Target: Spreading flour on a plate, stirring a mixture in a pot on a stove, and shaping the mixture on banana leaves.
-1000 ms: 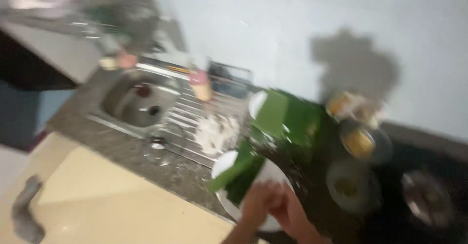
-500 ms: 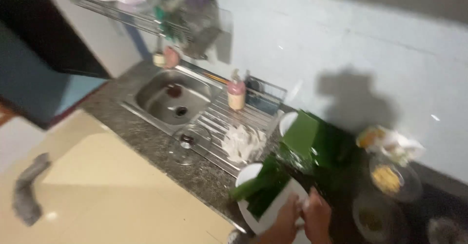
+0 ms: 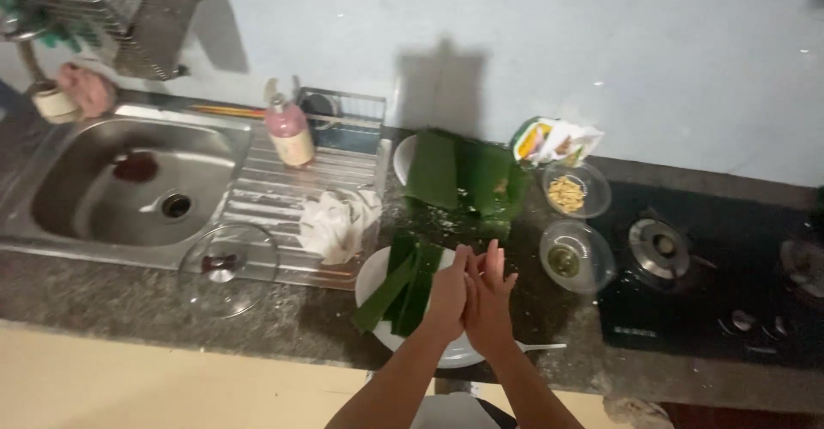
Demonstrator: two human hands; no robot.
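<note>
My left hand and my right hand are pressed palm to palm over a white plate on the dark stone counter. Their fingers point away from me, and whether anything lies between the palms cannot be seen. Folded strips of green banana leaf lie across the plate, just left of my left hand. A larger pile of banana leaves rests behind the plate, near the wall.
A steel sink with a ribbed drainboard fills the left, holding a pink bottle, a white cloth and a glass lid. Two glass bowls and a snack packet sit right of the leaves. A black gas hob lies farther right.
The view has swung level, so the sink and counter now lie square below me. My hands have risen into view and come together over the plate.
</note>
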